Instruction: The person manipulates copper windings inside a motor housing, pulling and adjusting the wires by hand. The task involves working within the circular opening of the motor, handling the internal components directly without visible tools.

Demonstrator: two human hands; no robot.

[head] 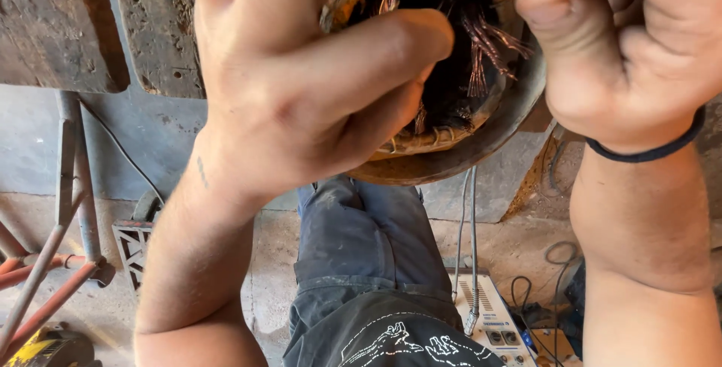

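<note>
A round motor stator [481, 138] with a dark metal shell and copper wire windings [481, 43] fills the top middle, held close to the camera. My left hand [301, 89] grips the stator's near rim, thumb laid across its opening. My right hand [624, 43] is clenched at the upper right, next to the frayed copper strands; what the fingers pinch is hidden. A dark band circles my right wrist [647, 153].
Below are my legs in dusty jeans [361, 247] on a concrete floor. A pale electrical box [496, 322] with cables lies at the lower right. A red metal frame [53, 262] stands at the left, with a worn wooden bench top [98, 21] above it.
</note>
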